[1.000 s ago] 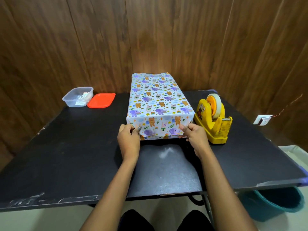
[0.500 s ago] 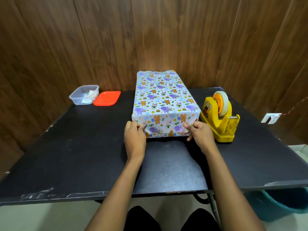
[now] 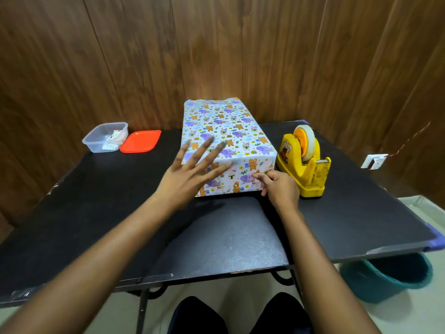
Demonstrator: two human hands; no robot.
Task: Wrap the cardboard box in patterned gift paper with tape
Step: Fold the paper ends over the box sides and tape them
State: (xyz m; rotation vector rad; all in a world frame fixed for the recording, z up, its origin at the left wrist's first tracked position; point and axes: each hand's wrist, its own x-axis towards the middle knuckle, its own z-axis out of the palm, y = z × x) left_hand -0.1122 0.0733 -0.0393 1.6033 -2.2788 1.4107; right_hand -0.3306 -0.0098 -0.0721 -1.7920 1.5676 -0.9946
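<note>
A box [image 3: 231, 131] covered in white gift paper printed with bears and elephants lies lengthwise at the middle of the black table [image 3: 84, 201]. My left hand [image 3: 190, 172] hovers with fingers spread over the box's near left corner, slightly blurred. At the lower right corner of the near end face, my right hand [image 3: 277, 189] has curled fingers and pinches the paper. A yellow tape dispenser [image 3: 303, 162] with a roll of tape stands just right of the box.
A clear plastic tub [image 3: 106, 137] and its orange lid [image 3: 140, 141] sit at the table's back left. Wooden wall panels rise close behind. A teal bucket [image 3: 387, 273] stands on the floor under the table's right edge.
My left hand has let go of the near left corner of the paper, lifted and opened over the box top. My right hand stays at the near right corner.
</note>
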